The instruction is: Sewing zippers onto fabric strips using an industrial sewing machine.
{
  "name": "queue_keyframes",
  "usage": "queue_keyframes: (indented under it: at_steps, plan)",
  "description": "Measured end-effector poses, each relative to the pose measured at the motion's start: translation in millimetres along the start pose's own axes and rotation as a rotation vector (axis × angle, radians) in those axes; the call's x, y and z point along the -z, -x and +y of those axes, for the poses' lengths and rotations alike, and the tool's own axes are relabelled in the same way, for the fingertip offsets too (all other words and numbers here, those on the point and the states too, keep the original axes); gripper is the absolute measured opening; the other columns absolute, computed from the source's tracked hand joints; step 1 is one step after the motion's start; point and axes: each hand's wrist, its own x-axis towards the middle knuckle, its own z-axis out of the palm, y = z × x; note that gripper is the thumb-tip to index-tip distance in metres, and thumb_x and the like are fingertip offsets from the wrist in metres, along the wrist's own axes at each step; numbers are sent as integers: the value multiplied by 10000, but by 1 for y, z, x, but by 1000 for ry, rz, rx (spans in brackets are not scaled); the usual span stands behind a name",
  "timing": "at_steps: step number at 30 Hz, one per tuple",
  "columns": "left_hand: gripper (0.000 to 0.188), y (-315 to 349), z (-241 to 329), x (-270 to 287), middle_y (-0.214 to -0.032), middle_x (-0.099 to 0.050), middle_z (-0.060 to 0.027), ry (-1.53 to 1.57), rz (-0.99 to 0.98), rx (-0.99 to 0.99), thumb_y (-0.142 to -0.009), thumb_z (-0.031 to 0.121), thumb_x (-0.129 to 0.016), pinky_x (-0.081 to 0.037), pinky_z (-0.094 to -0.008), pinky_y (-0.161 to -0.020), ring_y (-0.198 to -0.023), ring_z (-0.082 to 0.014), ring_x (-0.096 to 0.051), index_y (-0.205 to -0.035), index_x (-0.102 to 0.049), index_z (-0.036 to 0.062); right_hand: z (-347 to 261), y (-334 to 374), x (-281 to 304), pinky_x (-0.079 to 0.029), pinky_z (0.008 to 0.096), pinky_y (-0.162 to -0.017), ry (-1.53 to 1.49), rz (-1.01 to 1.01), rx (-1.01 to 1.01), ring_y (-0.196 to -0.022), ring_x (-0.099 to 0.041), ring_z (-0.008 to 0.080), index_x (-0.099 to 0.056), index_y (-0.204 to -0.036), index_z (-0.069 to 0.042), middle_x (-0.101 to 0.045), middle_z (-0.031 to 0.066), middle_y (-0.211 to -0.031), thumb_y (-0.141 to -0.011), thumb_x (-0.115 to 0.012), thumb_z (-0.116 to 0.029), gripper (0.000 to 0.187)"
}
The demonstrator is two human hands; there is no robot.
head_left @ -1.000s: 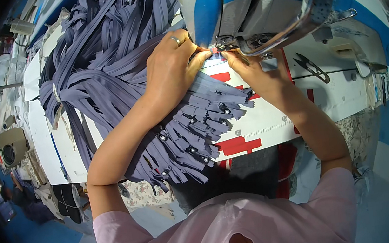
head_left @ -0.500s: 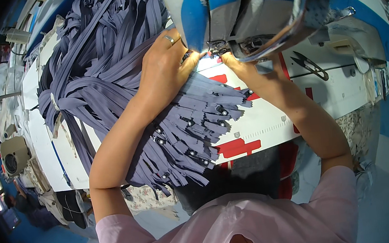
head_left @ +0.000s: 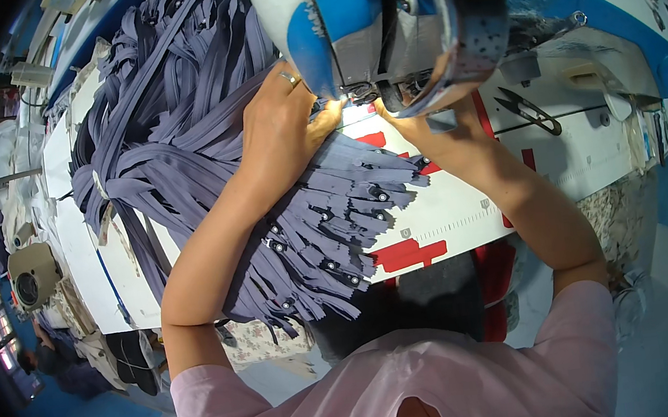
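A sewing machine point(head_left: 348, 19) with a white and blue head stands over the far middle of the table. Just left of its lit needle area is my left hand point(head_left: 280, 123), ring on one finger, thumb and fingers pinched together. My right hand point(head_left: 433, 134) reaches in from the other side, its thumb bent in by the needle and its other fingers mostly behind the machine head. Whatever small piece they hold there is hidden. Grey-purple zippers point(head_left: 314, 219) with dark sliders fan out beneath my left forearm, their cut ends toward me.
A large heap of the same zippers point(head_left: 183, 68), tied in one place, covers the table's left side. Thread snips point(head_left: 530, 111) lie right of the machine. Red tape strips point(head_left: 411, 255) and a printed ruler scale mark the white tabletop point(head_left: 452, 219).
The view has shifted slightly, so the machine head appears farther left. Both hands stay close to the needle, with little visible movement of the fingers. The zippers lie as before.
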Motion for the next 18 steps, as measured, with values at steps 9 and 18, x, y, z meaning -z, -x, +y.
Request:
queue_keyframes:
  at_steps: [9, 18]
  plan:
    - [275, -4, -1, -2, -1018, -623, -152, 27, 11, 47, -748, 93, -766, -526, -429, -772, -956, -346, -617, -993, -665, 21, -8, 5, 5, -493, 448, -636, -267, 68, -163, -813, -606, 332, -643, -800, -46, -602, 125, -809, -739, -697, -121, 111]
    - [273, -4, -1, -1, -1002, -619, -152, 32, -6, 70, -754, 97, -770, -526, -428, -754, -933, -346, -618, -989, -667, 6, -11, -2, 7, -519, 449, -667, 57, 105, 18, -838, -636, 340, -671, -801, -39, -651, 144, -864, -709, -696, -105, 116]
